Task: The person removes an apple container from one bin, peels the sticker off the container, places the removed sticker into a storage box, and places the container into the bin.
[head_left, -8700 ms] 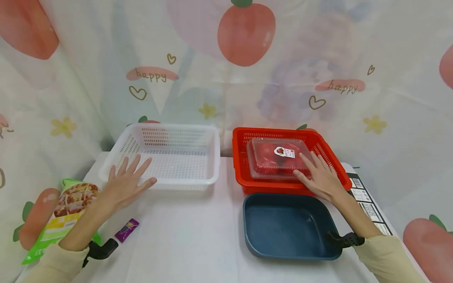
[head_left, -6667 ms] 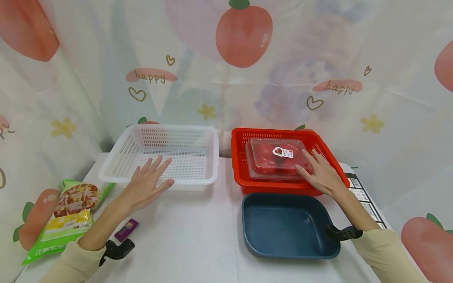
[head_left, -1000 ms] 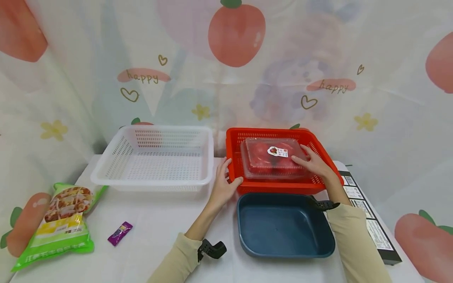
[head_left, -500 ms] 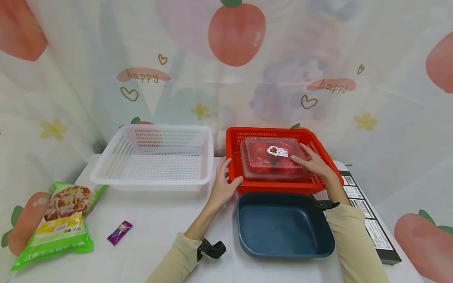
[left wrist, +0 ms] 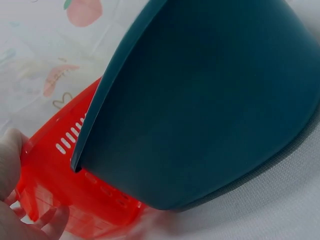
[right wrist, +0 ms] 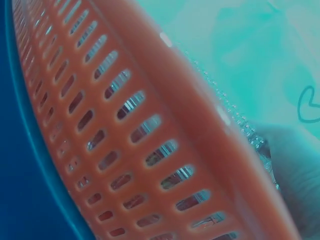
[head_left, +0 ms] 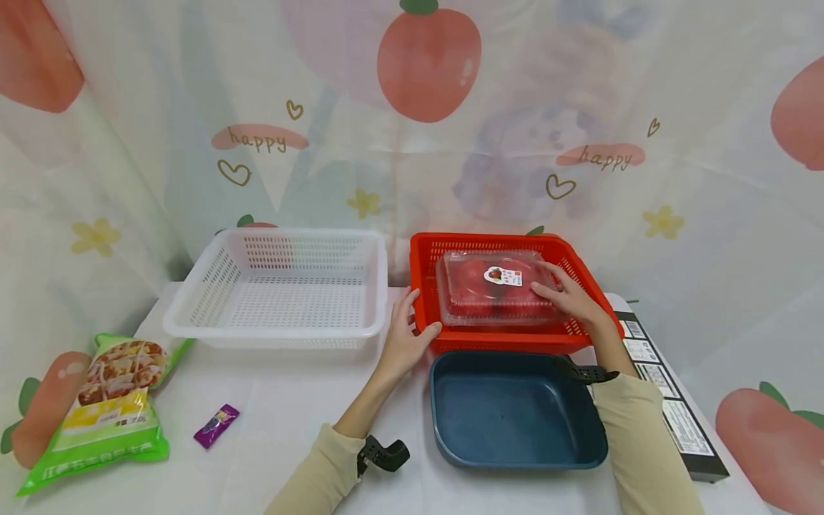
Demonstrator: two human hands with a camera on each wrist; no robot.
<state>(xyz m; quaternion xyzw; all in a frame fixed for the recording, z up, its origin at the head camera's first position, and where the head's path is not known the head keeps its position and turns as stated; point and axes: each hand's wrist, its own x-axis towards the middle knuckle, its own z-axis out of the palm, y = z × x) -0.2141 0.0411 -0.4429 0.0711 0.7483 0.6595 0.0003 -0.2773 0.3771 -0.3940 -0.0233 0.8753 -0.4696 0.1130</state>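
A red slotted basket [head_left: 515, 339] stands at the back right, holding a clear plastic box of red fruit [head_left: 473, 300] with a white label on its lid. My left hand [head_left: 404, 343] grips the basket's left front corner. In the left wrist view the same hand [left wrist: 9, 172] has its fingers bent about the red wall [left wrist: 65, 180]. With the thumb on the lid and fingers at the right end, my right hand [head_left: 575, 297] holds the fruit box. In the right wrist view, the basket's wall [right wrist: 190, 130] covers most of the right hand [right wrist: 300, 175].
A dark blue basin [head_left: 515, 418] sits directly before the red basket. To the left are a white slotted basket [head_left: 277, 332], a green food bag [head_left: 116, 408] and a small purple packet [head_left: 216, 426]. A flat labelled box [head_left: 669, 400] lies along the right edge.
Since the oldest frames, my left hand has moved right from the white basket to the red basket's corner, and my right hand has closed on the fruit box. Over the last second, both stay put.
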